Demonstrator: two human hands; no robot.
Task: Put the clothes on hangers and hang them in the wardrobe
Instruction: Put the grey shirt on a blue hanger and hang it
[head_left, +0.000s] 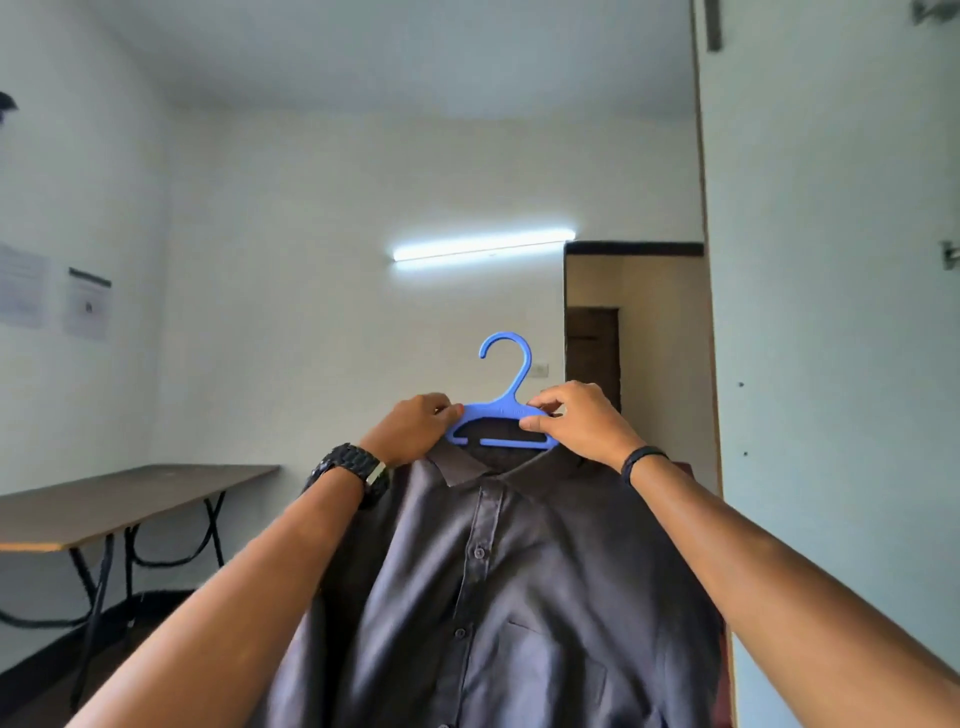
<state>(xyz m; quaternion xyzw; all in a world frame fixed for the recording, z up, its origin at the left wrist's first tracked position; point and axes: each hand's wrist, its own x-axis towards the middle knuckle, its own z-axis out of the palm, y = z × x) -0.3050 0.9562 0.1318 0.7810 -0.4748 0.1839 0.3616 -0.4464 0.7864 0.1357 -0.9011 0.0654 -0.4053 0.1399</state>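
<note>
Both hands, left (415, 428) and right (576, 423), are pinching the blue hanger (501, 415) at its shoulders, held up before me. Dark shirt (498, 597) is draping soft and light; I'm judging the stiff hook the best hold.

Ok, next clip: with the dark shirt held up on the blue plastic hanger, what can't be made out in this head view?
Head view only:
- Dark button-up shirt: hem cut off by the bottom edge; its sleeves cannot be told.
- Blue plastic hanger: shoulder ends hidden inside the shirt and behind the left hand and right hand.
- Paper notices on the left wall: text blurred.
- Wardrobe interior and rail: not shown; only a pale panel at right.
</note>
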